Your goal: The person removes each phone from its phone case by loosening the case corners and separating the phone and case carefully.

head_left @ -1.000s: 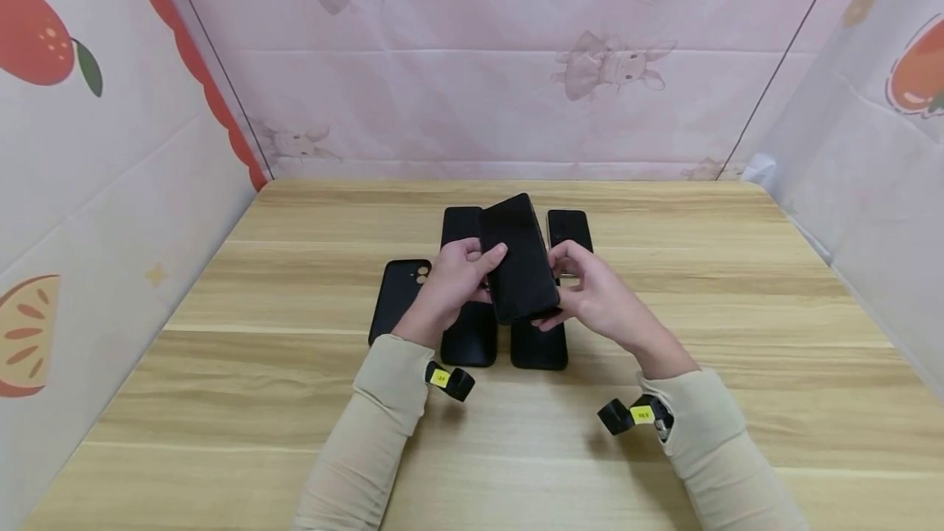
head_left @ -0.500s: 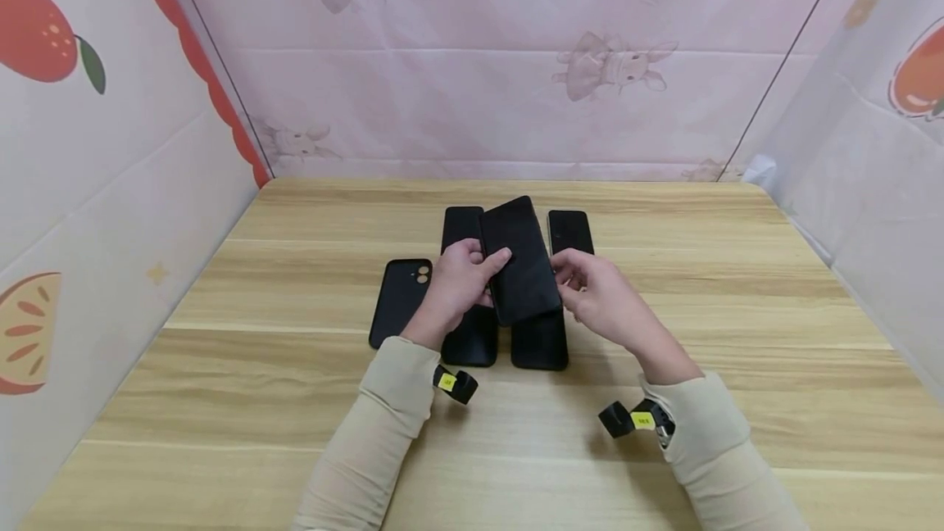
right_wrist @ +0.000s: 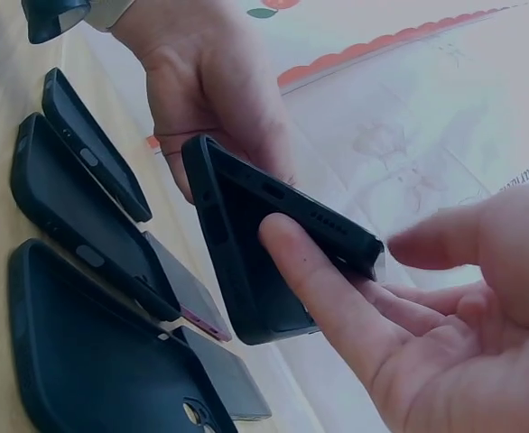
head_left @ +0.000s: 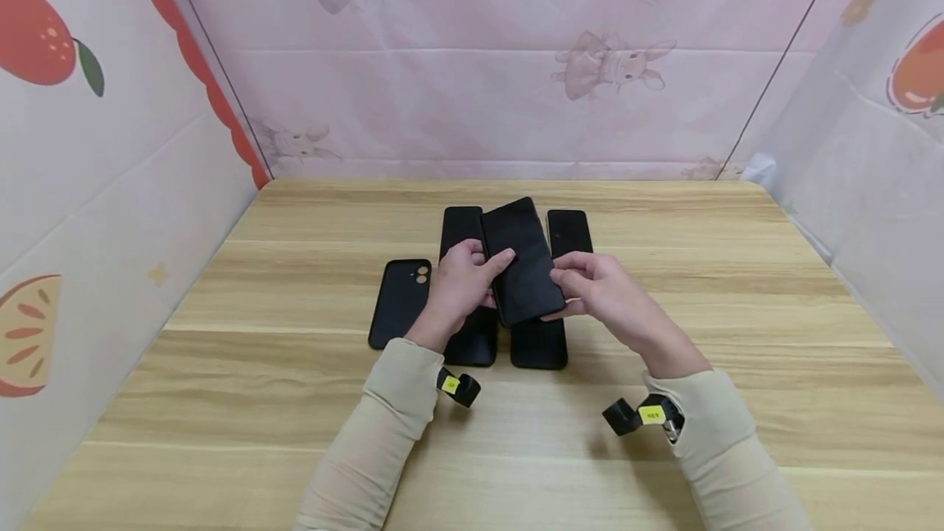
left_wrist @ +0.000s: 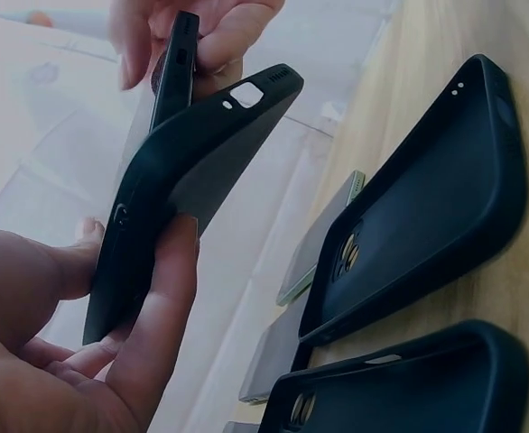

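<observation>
Above the table, my left hand [head_left: 459, 289] grips a black phone [head_left: 524, 265] and its soft black case, thumb across the screen. In the left wrist view, the case [left_wrist: 219, 131] bends away from the phone's lower end, leaving a wedge-shaped gap; the rest of the phone stays in the case. My right hand [head_left: 612, 297] holds the phone near its lower right corner. The right wrist view shows the right index finger [right_wrist: 292, 253] inside the gap, between phone and case, with the thumb on the phone's other side.
Three black phone cases lie on the wooden table: a left one [head_left: 398, 310], a middle one [head_left: 472, 342] and a right one [head_left: 538, 347]. Behind them lie a phone [head_left: 460, 224] and another phone [head_left: 569, 232], both partly covered. Printed cloth walls [head_left: 457, 105] enclose the table.
The right fingers have shifted along the phone's lower right corner, and the thumb now lies against its right edge. The phone and left hand have moved slightly right.
</observation>
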Demonstrator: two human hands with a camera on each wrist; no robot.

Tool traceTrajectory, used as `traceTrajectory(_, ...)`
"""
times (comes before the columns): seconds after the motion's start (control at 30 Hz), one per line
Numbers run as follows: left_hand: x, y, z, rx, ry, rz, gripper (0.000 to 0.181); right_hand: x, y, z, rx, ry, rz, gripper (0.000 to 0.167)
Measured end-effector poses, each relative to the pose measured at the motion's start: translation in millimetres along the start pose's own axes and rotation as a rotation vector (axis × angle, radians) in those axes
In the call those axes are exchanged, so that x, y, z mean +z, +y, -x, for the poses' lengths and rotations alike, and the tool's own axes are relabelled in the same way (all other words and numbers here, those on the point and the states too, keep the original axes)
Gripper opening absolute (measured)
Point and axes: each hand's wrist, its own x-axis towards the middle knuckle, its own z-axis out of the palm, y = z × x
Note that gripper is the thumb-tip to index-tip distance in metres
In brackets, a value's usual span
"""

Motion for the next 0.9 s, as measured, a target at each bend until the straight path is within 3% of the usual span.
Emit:
traceTrajectory(0.17, 1.1, 0.4, -0.8, 0.016, -0.038, 0.035, 0.045, -3, 3, -1.3, 0.027, 0.005, 0.010, 0.035)
traceTrajectory(0.33, 1.5, 2.6, -1.0, 0.027, -0.137, 0.132, 0.034, -13, 5, 0.1, -0.008, 0.004, -0.013, 0.034)
traceTrajectory(0.47, 4.1, 5.9, 1.8, 0.004, -0.205, 0.216, 0.047, -24, 6, 2.6, -0.040, 0.010, -0.045, 0.034)
traceTrajectory(0.6, 10.6, 8.2, 3.1, 0.001, -0.250, 0.278, 0.047, -35, 7, 6.9, -0.040, 0.035, -0.049, 0.036)
traceTrajectory(0.9, 24.8, 7.8, -0.6, 0.040, -0.235, 0.196, 0.042, -56, 14, 18.5, -0.077, 0.089, -0.096, 0.039)
